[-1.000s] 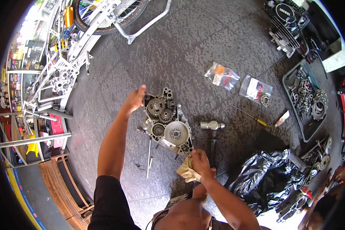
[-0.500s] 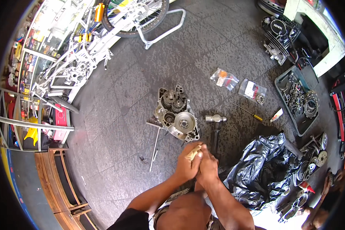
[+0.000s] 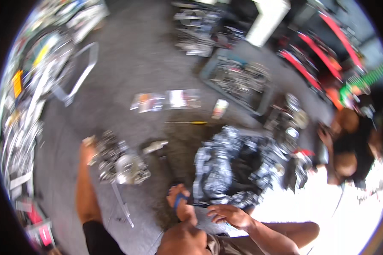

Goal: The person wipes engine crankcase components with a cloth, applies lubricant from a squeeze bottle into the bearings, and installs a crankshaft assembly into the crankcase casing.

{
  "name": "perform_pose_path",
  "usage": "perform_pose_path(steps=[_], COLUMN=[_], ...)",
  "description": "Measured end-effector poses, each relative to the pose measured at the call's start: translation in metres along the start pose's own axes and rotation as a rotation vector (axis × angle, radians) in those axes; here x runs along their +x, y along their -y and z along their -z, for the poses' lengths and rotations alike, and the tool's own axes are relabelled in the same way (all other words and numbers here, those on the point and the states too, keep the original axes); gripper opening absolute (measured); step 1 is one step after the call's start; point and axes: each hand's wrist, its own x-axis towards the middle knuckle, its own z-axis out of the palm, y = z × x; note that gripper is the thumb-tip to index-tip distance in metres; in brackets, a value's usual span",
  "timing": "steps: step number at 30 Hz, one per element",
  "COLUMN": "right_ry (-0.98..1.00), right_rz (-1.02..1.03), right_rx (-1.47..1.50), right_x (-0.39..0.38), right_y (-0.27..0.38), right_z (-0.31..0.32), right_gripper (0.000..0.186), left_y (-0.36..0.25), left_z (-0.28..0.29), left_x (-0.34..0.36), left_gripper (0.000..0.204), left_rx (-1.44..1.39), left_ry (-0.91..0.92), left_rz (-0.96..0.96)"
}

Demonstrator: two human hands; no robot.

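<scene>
The picture is smeared by motion. My left hand (image 3: 88,152) is at the left side of an opened engine crankcase half (image 3: 125,168) with gears in it. A crumpled tan rag (image 3: 89,140) shows at its fingers, which seem closed round it. Whether hand or rag touches the case is unclear. My right hand (image 3: 230,216) is apart from it, low over my leg, fingers stretched out and holding nothing. Beside the case lies a ball-peen hammer (image 3: 156,147), and a T-handle wrench (image 3: 122,205) extends below it.
A black plastic bag (image 3: 215,170) is spread to the right. Beyond lie a yellow-handled screwdriver (image 3: 198,122), plastic packets (image 3: 148,102), a small tube (image 3: 219,109) and a parts tray (image 3: 208,68). Another person (image 3: 351,148) sits at the far right, by loose engine parts (image 3: 291,131).
My hands were together around the tan rag. They have parted: the left reached out to the crankcase with the rag, the right drew back to the right. The view has swung right.
</scene>
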Motion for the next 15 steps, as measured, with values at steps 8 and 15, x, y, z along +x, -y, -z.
perform_pose_path(steps=[8,15], right_ry=[-0.458,-1.119], right_rz=[0.14,0.405], right_rx=[-0.227,-0.611], right_x=[-0.083,-0.278], right_y=[-0.008,0.042], right_z=[0.038,0.13], right_gripper=[0.043,0.037], left_y=[0.027,-0.065], left_z=[0.024,0.154], left_x=[0.035,0.01], left_gripper=[0.043,0.059], left_rx=[-0.215,-0.596], left_ry=[-0.373,-0.403], left_rz=[0.382,0.582])
